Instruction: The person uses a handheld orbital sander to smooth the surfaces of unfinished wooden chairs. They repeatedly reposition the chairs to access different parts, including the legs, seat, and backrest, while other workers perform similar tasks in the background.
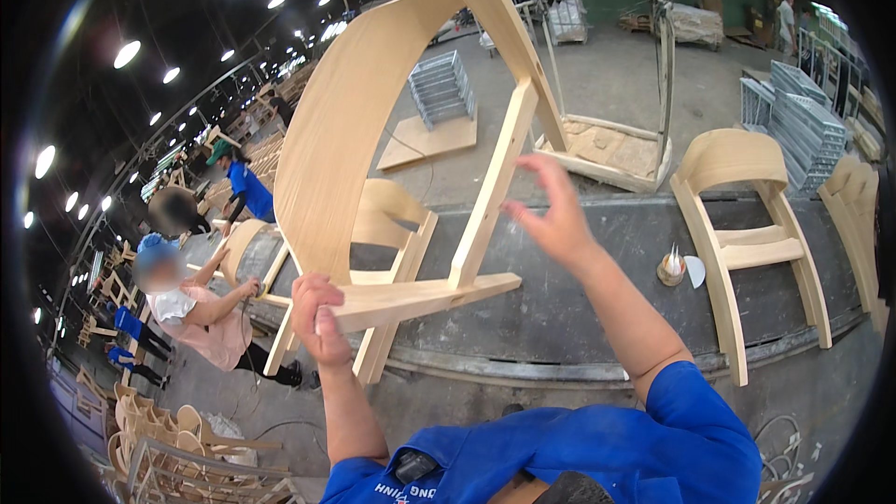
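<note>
A pale wooden chair frame (341, 121) with a broad curved backrest is held up, tilted, above the grey workbench (504, 327). My left hand (320, 317) is closed around the end of its lower leg piece, near the backrest's bottom corner. My right hand (553, 215) is raised just right of the crossbar, fingers apart and holding nothing. Behind the held frame, another chair frame (397, 219) stands partly hidden on the bench. To the right stands a further chair frame (737, 163) with a curved back and crosspieces.
A small round pot (670, 269) with thin sticks in it stands beside a white half-disc (695, 272) on the bench. More chair parts (854, 210) lie at the far right. Across the bench is a wooden cart (611, 151). A co-worker in pink (210, 327) works at the left.
</note>
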The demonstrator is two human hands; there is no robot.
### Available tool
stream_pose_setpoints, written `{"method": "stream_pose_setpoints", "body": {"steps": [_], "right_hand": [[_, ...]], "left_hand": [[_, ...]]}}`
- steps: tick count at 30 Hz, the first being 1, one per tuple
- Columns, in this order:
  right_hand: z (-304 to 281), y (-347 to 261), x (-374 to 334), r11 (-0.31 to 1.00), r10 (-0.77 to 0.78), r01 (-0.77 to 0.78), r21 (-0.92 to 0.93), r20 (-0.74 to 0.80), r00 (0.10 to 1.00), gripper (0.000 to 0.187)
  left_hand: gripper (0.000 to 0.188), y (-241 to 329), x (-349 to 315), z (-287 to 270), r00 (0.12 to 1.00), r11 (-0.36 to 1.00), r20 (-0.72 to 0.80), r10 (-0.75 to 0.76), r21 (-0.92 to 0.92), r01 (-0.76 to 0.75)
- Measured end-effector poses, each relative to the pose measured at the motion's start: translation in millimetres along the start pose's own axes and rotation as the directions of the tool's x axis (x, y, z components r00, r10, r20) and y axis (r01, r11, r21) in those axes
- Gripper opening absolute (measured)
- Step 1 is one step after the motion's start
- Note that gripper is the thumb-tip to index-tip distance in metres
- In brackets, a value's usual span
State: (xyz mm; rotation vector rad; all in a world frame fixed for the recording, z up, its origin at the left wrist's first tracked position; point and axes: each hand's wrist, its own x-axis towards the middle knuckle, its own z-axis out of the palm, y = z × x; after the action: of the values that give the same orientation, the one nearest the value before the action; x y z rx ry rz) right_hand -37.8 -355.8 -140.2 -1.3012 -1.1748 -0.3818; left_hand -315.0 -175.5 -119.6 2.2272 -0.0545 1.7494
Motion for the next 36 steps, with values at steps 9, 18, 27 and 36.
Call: {"method": "stream_pose_setpoints", "body": {"steps": [9,18,27,36], "right_hand": [[-80,58,90,0.922,-0.238,0.14,-0.362,-0.245,0.94,0.071],[-117,30,66,0.979,-0.201,0.194,-0.062,-0.137,0.97,0.073],[-88,-28,48,0.956,-0.289,0.28,-0.094,-0.11,0.951,0.075],[-91,10,63,0.957,-0.286,0.278,-0.08,-0.11,0.952,0.066]], "left_hand": [[0.036,-68,-12,-46,0.999,0.996,0.037,-0.007,-0.093,0.01],[0.066,-144,-38,-52,0.859,0.734,-0.166,-0.484,-0.612,0.295],[0.049,-174,-33,-56,0.725,0.587,-0.193,-0.661,-0.735,0.34],[0.05,-169,-40,-61,0.741,0.642,-0.202,-0.641,-0.67,0.373]]}}
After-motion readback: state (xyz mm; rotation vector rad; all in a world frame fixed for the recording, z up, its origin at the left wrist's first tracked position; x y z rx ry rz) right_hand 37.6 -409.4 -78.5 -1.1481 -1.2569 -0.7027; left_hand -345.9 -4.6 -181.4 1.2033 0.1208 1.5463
